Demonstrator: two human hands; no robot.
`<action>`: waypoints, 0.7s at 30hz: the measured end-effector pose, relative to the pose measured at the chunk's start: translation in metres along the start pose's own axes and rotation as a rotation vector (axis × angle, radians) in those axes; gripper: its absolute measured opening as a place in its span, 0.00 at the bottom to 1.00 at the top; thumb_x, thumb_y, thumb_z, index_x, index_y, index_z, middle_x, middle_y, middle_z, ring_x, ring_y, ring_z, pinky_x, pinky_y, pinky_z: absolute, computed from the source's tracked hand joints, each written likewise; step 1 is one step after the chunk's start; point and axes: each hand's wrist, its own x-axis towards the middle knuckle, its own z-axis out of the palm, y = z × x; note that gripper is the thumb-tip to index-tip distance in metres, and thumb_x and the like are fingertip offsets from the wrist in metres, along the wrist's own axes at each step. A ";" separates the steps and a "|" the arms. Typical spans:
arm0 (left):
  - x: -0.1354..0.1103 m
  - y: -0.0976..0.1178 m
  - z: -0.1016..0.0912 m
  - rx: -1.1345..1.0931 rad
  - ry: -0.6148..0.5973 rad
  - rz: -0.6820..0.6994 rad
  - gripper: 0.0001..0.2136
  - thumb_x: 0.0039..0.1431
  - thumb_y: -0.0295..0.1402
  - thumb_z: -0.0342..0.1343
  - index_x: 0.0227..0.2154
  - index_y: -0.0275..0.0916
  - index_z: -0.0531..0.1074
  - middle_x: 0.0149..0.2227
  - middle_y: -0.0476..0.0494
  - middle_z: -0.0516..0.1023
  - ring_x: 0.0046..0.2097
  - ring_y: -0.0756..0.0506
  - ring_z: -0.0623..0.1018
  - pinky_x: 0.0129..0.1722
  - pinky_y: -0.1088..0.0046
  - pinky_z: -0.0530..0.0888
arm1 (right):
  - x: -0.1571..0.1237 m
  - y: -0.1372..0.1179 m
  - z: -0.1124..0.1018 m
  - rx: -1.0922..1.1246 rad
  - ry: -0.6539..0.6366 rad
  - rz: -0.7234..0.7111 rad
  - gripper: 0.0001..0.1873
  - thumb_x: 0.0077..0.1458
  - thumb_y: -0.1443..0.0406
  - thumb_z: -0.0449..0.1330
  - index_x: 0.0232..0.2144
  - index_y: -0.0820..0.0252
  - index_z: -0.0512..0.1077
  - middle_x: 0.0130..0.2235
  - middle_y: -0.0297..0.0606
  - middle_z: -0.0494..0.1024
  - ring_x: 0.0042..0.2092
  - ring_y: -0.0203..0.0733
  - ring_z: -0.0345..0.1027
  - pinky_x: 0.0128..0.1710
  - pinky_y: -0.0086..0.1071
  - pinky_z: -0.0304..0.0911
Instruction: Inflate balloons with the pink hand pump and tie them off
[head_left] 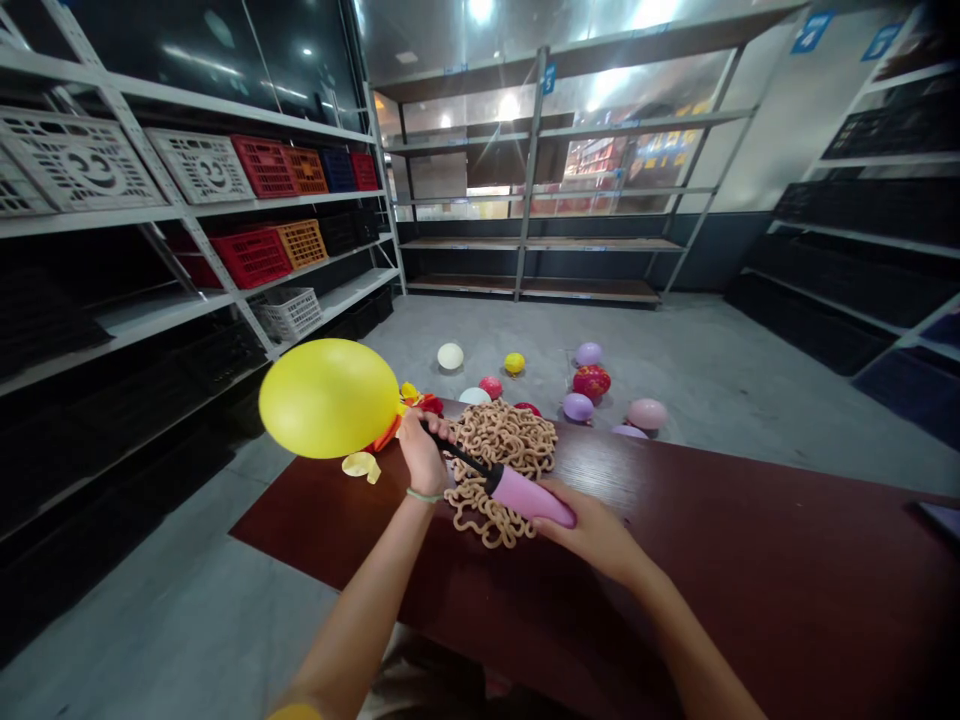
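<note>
A pink balloon pump (529, 495) with a black rod lies slanted between my two hands. My right hand (592, 525) is wrapped round its pink barrel at the near end. Closed round the pump's far end and the neck of a large yellow balloon (330, 398) is my left hand (421, 448); its fingers partly hide where balloon and pump meet. The balloon is inflated and sticks out to the left. Beneath the pump rests a heap of tan, curly cord-like pieces (506, 440). Red and yellow uninflated balloons (426, 402) are beside my left hand.
The dark red table (675, 530) spans the front. A pale yellow scrap (362, 466) lies near its left edge, and a dark flat object (937, 520) at its right end. Beyond, several inflated balloons, including a red one (592, 381), lie on the floor. Shelves with crates (259, 257) stand left.
</note>
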 end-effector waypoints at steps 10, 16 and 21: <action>-0.032 -0.030 0.006 0.028 -0.116 -0.074 0.15 0.62 0.45 0.55 0.28 0.41 0.60 0.20 0.56 0.60 0.19 0.53 0.64 0.20 0.78 0.67 | 0.002 -0.002 0.002 0.015 0.025 -0.004 0.32 0.55 0.50 0.62 0.60 0.49 0.68 0.57 0.38 0.76 0.55 0.56 0.71 0.56 0.47 0.64; -0.008 -0.039 0.005 -0.046 -0.120 -0.114 0.14 0.63 0.42 0.54 0.28 0.41 0.60 0.19 0.56 0.60 0.20 0.53 0.65 0.22 0.78 0.67 | -0.009 0.014 -0.043 0.194 -0.158 0.095 0.27 0.54 0.50 0.62 0.52 0.57 0.75 0.46 0.38 0.82 0.45 0.54 0.75 0.46 0.40 0.70; -0.003 -0.047 -0.005 -0.038 -0.077 -0.167 0.12 0.63 0.37 0.52 0.26 0.41 0.58 0.19 0.56 0.59 0.20 0.54 0.64 0.22 0.79 0.66 | -0.014 0.015 -0.047 0.107 -0.247 0.148 0.26 0.56 0.48 0.60 0.48 0.59 0.75 0.45 0.40 0.80 0.45 0.52 0.74 0.45 0.39 0.68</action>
